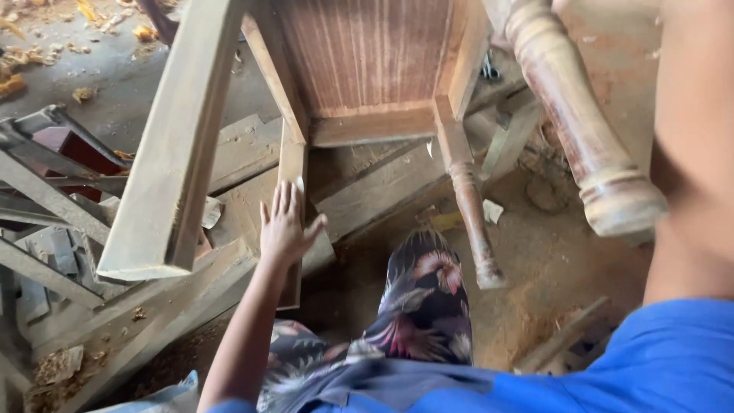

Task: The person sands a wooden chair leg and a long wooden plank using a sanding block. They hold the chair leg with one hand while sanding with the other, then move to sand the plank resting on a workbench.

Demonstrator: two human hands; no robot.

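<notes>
- Looking down past your blue shirt and floral trousers point(424, 306), you see an upturned wooden chair point(367, 69) tipped over a floor of sawdust and scrap planks.
- Your left hand point(284, 226) is stretched forward, fingers spread and flat, palm toward a square chair leg point(292, 164).
- That leg lies just ahead of your left hand, at the fingertips; its long axis runs nearly straight away from you, from the chair frame above down toward your knee.
- Your left grip is wide open and pinches nothing; it seems to rest against the leg, though contact is hard to confirm from this angle.
- Your right arm point(692, 153) rises along the right edge, bare, and its hand is cut off by the top of the frame, so you cannot tell whether that grip is spread or closed.
- Just beside that arm hangs a turned, rounded chair leg point(581, 115), its foot pointing down and to the right.
- A second turned leg point(470, 214), thinner, slants down above your knee.
- A broad pale plank point(172, 145) leans at the left, well apart from your left hand's side.
</notes>
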